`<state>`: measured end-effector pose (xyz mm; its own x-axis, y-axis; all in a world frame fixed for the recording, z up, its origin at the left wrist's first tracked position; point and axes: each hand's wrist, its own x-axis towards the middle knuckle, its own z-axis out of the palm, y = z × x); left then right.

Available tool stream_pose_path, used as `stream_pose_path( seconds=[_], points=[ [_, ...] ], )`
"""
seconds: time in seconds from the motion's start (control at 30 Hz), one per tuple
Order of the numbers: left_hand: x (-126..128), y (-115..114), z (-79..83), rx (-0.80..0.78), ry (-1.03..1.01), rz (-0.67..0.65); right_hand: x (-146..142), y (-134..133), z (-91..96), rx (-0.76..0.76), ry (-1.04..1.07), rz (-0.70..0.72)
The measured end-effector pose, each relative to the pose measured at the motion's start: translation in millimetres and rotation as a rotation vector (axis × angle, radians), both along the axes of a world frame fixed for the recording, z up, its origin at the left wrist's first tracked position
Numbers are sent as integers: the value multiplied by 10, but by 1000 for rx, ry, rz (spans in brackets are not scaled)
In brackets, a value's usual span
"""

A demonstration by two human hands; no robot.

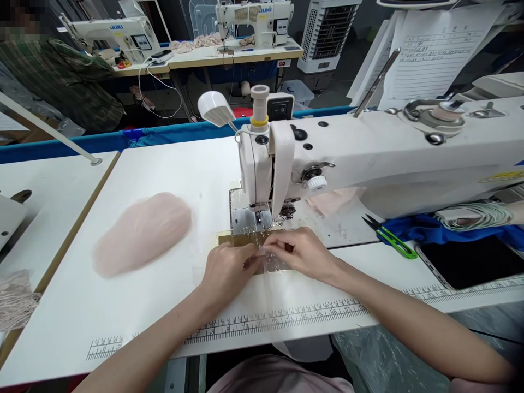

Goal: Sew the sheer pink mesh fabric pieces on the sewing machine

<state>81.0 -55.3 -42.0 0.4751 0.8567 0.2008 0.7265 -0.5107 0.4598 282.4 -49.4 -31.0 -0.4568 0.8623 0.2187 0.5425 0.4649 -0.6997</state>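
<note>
My left hand (229,267) and my right hand (305,254) meet just in front of the sewing machine's needle plate (241,215). Both are closed, thumbs and fingertips pinching a small pale piece (261,251) that looks like thin fabric. Most of it is hidden by my fingers. Beneath them lies a brown and clear taped patch (280,265) on the white table (204,164). The presser foot (258,217) is right behind my fingertips. A pale pink fabric piece (143,234), blurred, is off to the left of my left hand.
Green-handled thread snips (393,240), a phone (475,262) and blue cloth (413,232) lie at right. Another pink piece (333,201) sits under the machine arm (368,142). A printed ruler (245,326) runs along the front edge. Across the way, a person in plaid (61,82) sits beside another sewing machine (118,35).
</note>
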Motion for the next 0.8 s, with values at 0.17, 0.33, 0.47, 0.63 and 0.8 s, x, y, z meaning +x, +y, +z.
stream_pose_path(
  seconds=[0.17,0.33,0.47,0.63,0.8],
  points=[
    [23,5,-34,264,101,50,-82,92,-150,159,-218,-212],
    [32,-33,31,527,156,-62,-93,162,-178,162,-288,-261],
    [44,-81,41,614,176,-150,-77,171,-191,209,-332,-248],
    [36,-62,42,586,245,-173,-14,98,-144,496,-391,-194],
    [23,39,36,566,260,-173,13,10,-102,587,-422,-124]
  ],
)
